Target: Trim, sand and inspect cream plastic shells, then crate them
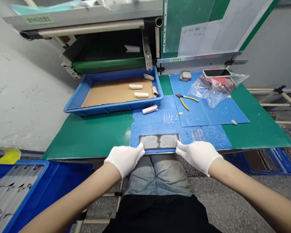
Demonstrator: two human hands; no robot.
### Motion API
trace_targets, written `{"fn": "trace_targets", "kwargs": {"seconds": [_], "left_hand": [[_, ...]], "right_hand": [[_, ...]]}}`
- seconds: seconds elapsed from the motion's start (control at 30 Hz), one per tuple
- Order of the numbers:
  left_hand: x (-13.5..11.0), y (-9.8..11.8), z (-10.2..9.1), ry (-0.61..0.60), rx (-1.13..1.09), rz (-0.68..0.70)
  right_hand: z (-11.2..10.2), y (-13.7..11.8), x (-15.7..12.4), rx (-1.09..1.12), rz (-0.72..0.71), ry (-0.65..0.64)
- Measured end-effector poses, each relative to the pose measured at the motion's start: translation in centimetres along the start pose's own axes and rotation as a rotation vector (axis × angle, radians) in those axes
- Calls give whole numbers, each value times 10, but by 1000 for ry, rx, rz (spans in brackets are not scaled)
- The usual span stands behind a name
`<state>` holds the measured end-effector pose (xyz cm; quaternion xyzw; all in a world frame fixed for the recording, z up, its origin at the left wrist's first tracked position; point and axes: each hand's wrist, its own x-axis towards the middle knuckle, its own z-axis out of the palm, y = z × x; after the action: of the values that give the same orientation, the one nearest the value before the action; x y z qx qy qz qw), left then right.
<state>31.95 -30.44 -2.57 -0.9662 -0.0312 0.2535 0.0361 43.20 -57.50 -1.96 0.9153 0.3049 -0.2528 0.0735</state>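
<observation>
We've got both hands in white gloves at the near table edge. The left hand (124,160) and right hand (198,157) sit either side of a dark-framed grey rectangular plate (158,141), fingers pressed together and pointing inward, tips touching its short ends. From this angle we can't tell if that's a real grip or just contact. The plate is flat at the near edge of a blue mat (147,124), which lies on a green bench mat (87,137).

Farther up, a blue tray (113,108) lined with a cardboard sheet (116,94) holds white rolls (135,86). One white roll (149,109) lies outside it on the blue mat. To the right we see yellow-handled pliers (185,100) on a second blue sheet (215,111), plus a phone (217,73) on a clear plastic bag (208,92). A blue crate (21,171) of grey strips sits low left, off the bench.
</observation>
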Motion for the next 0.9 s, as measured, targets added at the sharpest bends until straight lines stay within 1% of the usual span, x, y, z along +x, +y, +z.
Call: {"fn": "trace_targets", "kwargs": {"seconds": [0.03,0.07,0.13,0.17,0.2,0.23,0.27,0.3,0.37,0.4,0.47,0.5,0.53,0.6,0.67,0.7,0.77,0.83,0.9], "left_hand": [[-8,-1,2,43,-16,-17],[-14,-3,4,116,-57,-45],[-20,-4,7,307,-252,-81],[-19,-3,9,379,-417,-68],[-16,0,12,407,-629,-31],[-12,5,15,388,-884,24],[-7,11,19,327,-1165,82],[-2,19,23,233,-1453,132],[9,37,31,-22,-1979,209],[14,45,34,-155,-2191,243],[22,56,38,-368,-2476,291],[24,59,39,-431,-2562,302],[27,60,40,-468,-2616,303],[30,60,40,-500,-2659,280],[34,57,40,-527,-2634,253],[35,55,39,-519,-2604,239],[38,51,39,-442,-2519,211],[38,43,39,-327,-2416,173],[35,31,39,-195,-2296,120]], "right_hand": [[1,4,-6,48,10,40],[2,8,-10,114,16,117],[4,10,-13,326,-19,308],[6,7,-12,491,-45,366],[9,1,-9,695,-72,374],[12,-7,-6,927,-103,330],[16,-18,-2,1170,-136,246],[21,-30,2,1409,-172,148],[30,-53,11,1825,-250,-43],[35,-62,15,2002,-290,-136],[42,-75,23,2257,-329,-298],[44,-78,27,2330,-335,-365],[46,-79,30,2375,-337,-419],[48,-77,35,2421,-331,-479],[48,-75,38,2441,-332,-523],[47,-73,40,2440,-325,-526],[46,-69,42,2398,-294,-479],[45,-61,44,2325,-239,-363],[43,-48,43,2242,-162,-227]]}}
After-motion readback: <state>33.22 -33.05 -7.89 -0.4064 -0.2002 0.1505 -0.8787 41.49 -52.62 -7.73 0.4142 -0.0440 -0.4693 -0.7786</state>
